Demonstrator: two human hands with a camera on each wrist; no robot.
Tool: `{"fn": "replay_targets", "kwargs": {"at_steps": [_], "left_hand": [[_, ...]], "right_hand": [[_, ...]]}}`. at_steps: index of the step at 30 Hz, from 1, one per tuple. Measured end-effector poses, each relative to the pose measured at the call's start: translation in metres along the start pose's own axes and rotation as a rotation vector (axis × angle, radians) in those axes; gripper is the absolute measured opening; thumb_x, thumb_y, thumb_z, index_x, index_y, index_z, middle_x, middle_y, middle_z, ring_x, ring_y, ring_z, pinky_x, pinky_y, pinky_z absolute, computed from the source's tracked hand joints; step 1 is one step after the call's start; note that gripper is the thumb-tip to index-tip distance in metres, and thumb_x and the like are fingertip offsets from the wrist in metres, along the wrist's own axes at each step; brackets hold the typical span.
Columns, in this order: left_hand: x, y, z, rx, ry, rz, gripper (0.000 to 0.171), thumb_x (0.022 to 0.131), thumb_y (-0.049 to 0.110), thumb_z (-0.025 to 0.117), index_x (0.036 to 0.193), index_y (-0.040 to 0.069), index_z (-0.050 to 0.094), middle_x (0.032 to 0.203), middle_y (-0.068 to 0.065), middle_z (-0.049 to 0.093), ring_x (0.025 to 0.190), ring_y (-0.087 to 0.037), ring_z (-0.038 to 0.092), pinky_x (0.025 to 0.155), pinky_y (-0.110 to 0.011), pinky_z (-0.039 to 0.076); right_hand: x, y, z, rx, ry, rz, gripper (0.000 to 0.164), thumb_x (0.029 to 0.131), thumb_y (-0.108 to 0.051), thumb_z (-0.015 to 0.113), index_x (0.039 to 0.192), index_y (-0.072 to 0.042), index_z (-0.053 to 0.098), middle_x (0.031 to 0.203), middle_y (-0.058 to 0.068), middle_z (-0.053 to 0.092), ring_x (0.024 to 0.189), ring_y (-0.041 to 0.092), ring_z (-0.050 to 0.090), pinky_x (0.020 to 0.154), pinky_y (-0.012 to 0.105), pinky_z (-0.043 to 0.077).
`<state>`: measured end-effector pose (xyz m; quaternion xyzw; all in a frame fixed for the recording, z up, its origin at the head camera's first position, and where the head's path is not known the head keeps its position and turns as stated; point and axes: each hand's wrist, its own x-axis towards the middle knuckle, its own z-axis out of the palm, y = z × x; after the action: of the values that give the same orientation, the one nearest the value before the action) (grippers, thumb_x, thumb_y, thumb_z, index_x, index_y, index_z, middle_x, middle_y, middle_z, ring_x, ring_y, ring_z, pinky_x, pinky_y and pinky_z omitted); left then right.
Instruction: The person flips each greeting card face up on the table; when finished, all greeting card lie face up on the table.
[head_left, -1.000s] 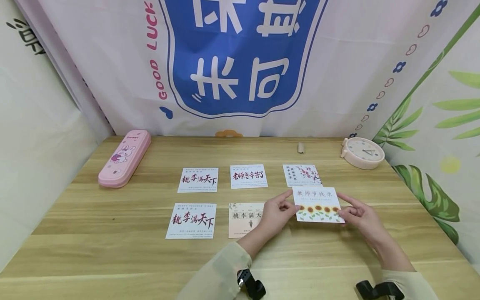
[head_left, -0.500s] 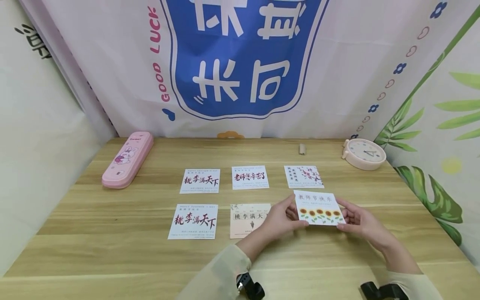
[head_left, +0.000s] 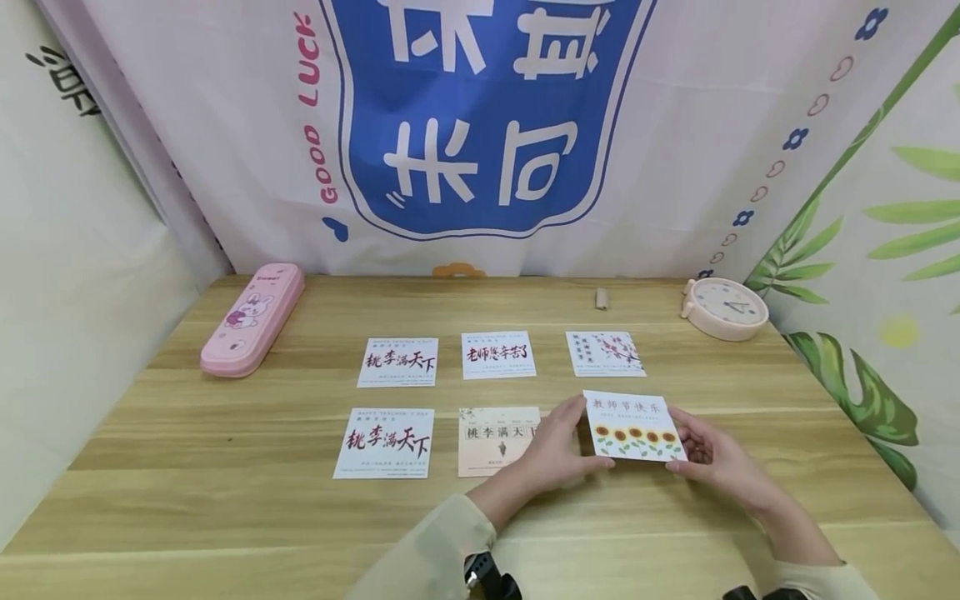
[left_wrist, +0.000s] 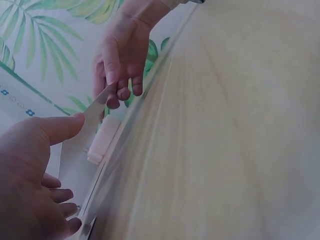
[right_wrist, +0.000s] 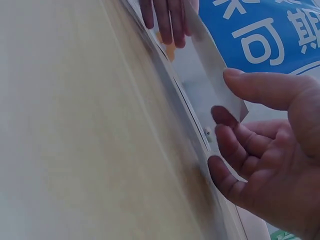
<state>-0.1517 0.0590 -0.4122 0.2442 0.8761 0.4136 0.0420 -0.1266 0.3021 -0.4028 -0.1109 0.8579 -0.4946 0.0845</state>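
A square sunflower greeting card (head_left: 636, 425) tilts just above the table, its printed face up. At its left edge my left hand (head_left: 553, 450) holds it, thumb at the lower corner. My right hand (head_left: 723, 468) pinches the right edge between thumb and fingers. Seen from the left wrist, the card (left_wrist: 75, 155) spans between both hands; in the right wrist view the right thumb lies over the card's (right_wrist: 212, 70) edge, fingertips behind it. A blossom card (head_left: 606, 354) lies just beyond. Beside the left hand is a cream card (head_left: 491, 454), partly covered by that hand.
Red-lettered cards lie farther left: one (head_left: 384, 443) in the near row, two others (head_left: 397, 362) (head_left: 498, 356) in the far row. A pink pencil case (head_left: 253, 321) is at the back left, a round clock (head_left: 726, 308) at the back right. A small grey-brown object (head_left: 602, 298) sits near the back edge.
The sunflower card has come slightly nearer and lower, away from the blossom card, which now shows whole. Both thumbs have shifted to the card's lower corners.
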Motion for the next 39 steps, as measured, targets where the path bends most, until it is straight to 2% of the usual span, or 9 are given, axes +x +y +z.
{"fn": "replay_targets", "kwargs": {"at_steps": [4, 10, 13, 16, 23, 26, 30, 36, 39], "left_hand": [[0.000, -0.001, 0.002, 0.073, -0.001, 0.005, 0.085, 0.068, 0.039, 0.069, 0.132, 0.001, 0.029, 0.135, -0.013, 0.030, 0.124, -0.024, 0.023, 0.099, -0.041, 0.016], [0.001, -0.001, 0.007, 0.198, 0.018, 0.030, 0.084, 0.066, 0.042, 0.069, 0.130, 0.000, 0.033, 0.133, -0.013, 0.033, 0.125, -0.027, 0.019, 0.099, -0.046, 0.012], [0.002, -0.001, 0.010, 0.216, 0.006, 0.028, 0.084, 0.066, 0.043, 0.069, 0.129, 0.000, 0.034, 0.133, -0.014, 0.033, 0.126, -0.028, 0.018, 0.099, -0.046, 0.010], [0.002, -0.001, 0.011, 0.241, -0.017, 0.011, 0.084, 0.066, 0.043, 0.069, 0.129, -0.001, 0.035, 0.133, -0.014, 0.032, 0.126, -0.028, 0.016, 0.100, -0.045, 0.009], [0.004, 0.000, 0.013, 0.354, -0.062, -0.003, 0.086, 0.067, 0.047, 0.067, 0.129, -0.003, 0.034, 0.135, -0.016, 0.029, 0.126, -0.029, 0.016, 0.100, -0.043, 0.009], [0.004, -0.001, 0.014, 0.431, -0.081, 0.004, 0.085, 0.068, 0.049, 0.065, 0.128, -0.003, 0.035, 0.136, -0.014, 0.028, 0.126, -0.027, 0.016, 0.100, -0.042, 0.010], [0.004, -0.001, 0.014, 0.491, -0.102, 0.007, 0.083, 0.069, 0.050, 0.063, 0.128, -0.001, 0.036, 0.137, -0.013, 0.026, 0.126, -0.024, 0.016, 0.101, -0.041, 0.011], [0.004, -0.002, 0.014, 0.483, -0.126, 0.014, 0.082, 0.071, 0.051, 0.061, 0.129, -0.001, 0.034, 0.138, -0.012, 0.022, 0.127, -0.023, 0.013, 0.101, -0.041, 0.009], [0.003, -0.003, 0.015, 0.477, -0.137, 0.020, 0.082, 0.072, 0.051, 0.059, 0.130, -0.001, 0.033, 0.139, -0.012, 0.020, 0.127, -0.023, 0.012, 0.101, -0.041, 0.008]], "right_hand": [[0.000, 0.003, 0.002, -0.038, 0.013, -0.029, 0.075, 0.071, -0.011, 0.069, 0.131, 0.007, 0.027, 0.114, 0.025, 0.046, 0.096, 0.024, 0.050, 0.079, 0.025, 0.041], [-0.001, 0.007, 0.002, -0.117, 0.014, -0.036, 0.074, 0.071, -0.017, 0.070, 0.130, 0.003, 0.031, 0.133, 0.024, 0.026, 0.120, 0.039, 0.021, 0.097, 0.041, 0.017], [-0.002, 0.011, 0.003, -0.141, 0.001, -0.068, 0.072, 0.071, -0.016, 0.069, 0.130, 0.003, 0.032, 0.136, 0.023, 0.020, 0.121, 0.042, 0.014, 0.098, 0.023, 0.012], [-0.001, 0.015, 0.004, -0.160, -0.012, -0.106, 0.070, 0.073, -0.015, 0.068, 0.129, 0.005, 0.031, 0.138, 0.023, 0.016, 0.122, 0.043, 0.011, 0.089, 0.005, 0.008], [-0.001, 0.017, 0.008, -0.238, -0.008, -0.147, 0.070, 0.073, -0.015, 0.068, 0.127, 0.009, 0.031, 0.135, 0.027, 0.018, 0.121, 0.045, 0.011, 0.088, 0.004, 0.004], [-0.001, 0.017, 0.009, -0.256, -0.008, -0.127, 0.071, 0.073, -0.016, 0.068, 0.127, 0.009, 0.031, 0.135, 0.026, 0.018, 0.122, 0.043, 0.009, 0.091, 0.008, 0.003], [0.001, 0.017, 0.009, -0.272, -0.010, -0.109, 0.071, 0.073, -0.016, 0.069, 0.127, 0.009, 0.030, 0.136, 0.025, 0.018, 0.123, 0.042, 0.009, 0.098, 0.023, 0.006], [0.001, 0.016, 0.008, -0.335, -0.001, -0.112, 0.072, 0.070, -0.017, 0.071, 0.125, 0.011, 0.033, 0.133, 0.027, 0.021, 0.120, 0.045, 0.015, 0.094, 0.052, 0.015], [0.000, 0.015, 0.007, -0.354, -0.001, -0.110, 0.073, 0.069, -0.018, 0.071, 0.124, 0.011, 0.033, 0.132, 0.028, 0.023, 0.119, 0.046, 0.016, 0.089, 0.059, 0.017]]}}
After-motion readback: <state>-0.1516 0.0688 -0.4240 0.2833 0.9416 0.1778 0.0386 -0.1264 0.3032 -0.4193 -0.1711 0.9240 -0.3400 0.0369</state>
